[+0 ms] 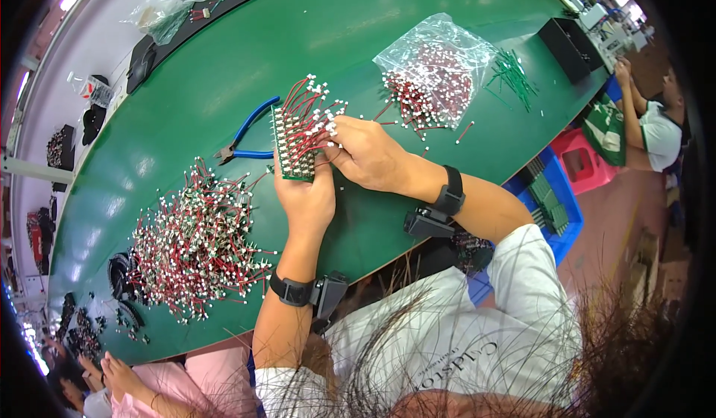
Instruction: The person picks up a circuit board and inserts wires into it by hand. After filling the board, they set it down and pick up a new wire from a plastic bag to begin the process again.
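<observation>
So, from my remote seat, I have both hands meeting at one piece of work near the middle of the surface (224, 67). My left hand (304, 203) is wrapped on the near end of the circuit board panel (292, 167), thumb along its right edge and fingers at its left. My right hand (365, 153) comes in from the right, thumb and fingertips drawn together in a pinch on the red wires (307, 136) at the panel's right edge; which wire or plug sits between them I cannot tell. The panel's long axis runs near to far, tipping slightly left at its far end, and its white-tipped wires fan toward the far right; I judge that lean toward my right hand to be the relation that counts. Just left of the panel lie blue-handled cutters (253, 154). Farther out, to the near left, spreads a heap of wired boards (198, 243); to the far right, a clear bag (432, 52), with green strips (513, 75) beyond it.
</observation>
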Demonstrator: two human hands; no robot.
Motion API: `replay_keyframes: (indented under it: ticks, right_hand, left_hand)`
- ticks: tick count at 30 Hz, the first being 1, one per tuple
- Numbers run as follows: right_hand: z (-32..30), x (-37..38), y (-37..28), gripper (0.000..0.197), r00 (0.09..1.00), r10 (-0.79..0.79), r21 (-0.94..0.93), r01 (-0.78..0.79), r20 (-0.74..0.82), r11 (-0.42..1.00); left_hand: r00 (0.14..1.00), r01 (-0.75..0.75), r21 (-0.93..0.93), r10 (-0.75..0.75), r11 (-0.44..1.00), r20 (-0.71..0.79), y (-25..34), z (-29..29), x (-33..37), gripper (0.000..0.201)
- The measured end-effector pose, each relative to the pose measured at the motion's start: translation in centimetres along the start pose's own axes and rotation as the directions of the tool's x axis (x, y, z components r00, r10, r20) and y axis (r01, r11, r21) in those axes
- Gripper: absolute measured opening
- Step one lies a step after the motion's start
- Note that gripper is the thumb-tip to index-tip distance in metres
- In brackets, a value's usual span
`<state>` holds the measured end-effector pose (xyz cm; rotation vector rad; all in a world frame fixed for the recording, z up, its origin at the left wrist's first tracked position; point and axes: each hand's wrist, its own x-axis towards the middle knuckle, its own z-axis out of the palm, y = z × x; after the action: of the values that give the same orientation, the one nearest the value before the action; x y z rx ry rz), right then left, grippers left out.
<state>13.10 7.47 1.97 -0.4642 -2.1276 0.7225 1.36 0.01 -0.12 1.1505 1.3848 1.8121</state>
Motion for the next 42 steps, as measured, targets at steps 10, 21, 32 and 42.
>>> replay_keyframes:
  ticks: [10,21,32,42]
  right_hand:
    - [-0.2,0.0,0.3,0.015,0.998,-0.010,-0.039,0.013,0.066,0.999]
    - [-0.7,0.2,-0.1,0.014,0.992,0.007,-0.184,0.017,0.128,0.983]
    - [-1.3,0.4,-0.5,0.014,0.994,-0.014,-0.184,0.034,0.108,0.982]
    - [-0.4,-0.1,0.5,0.010,0.983,-0.012,-0.267,0.062,0.185,0.962]
  left_hand:
    - [0.993,0.016,-0.002,-0.016,1.000,0.114,-0.3,-0.3,-0.1,0.034]
    - [0.989,0.018,0.146,-0.038,0.989,0.140,-0.8,-0.6,0.0,0.039]
    - [0.986,-0.012,0.142,-0.012,0.990,0.168,-0.9,-0.7,-0.1,0.037]
    - [0.978,0.077,0.159,-0.106,0.984,0.182,-0.2,-0.7,-0.1,0.025]
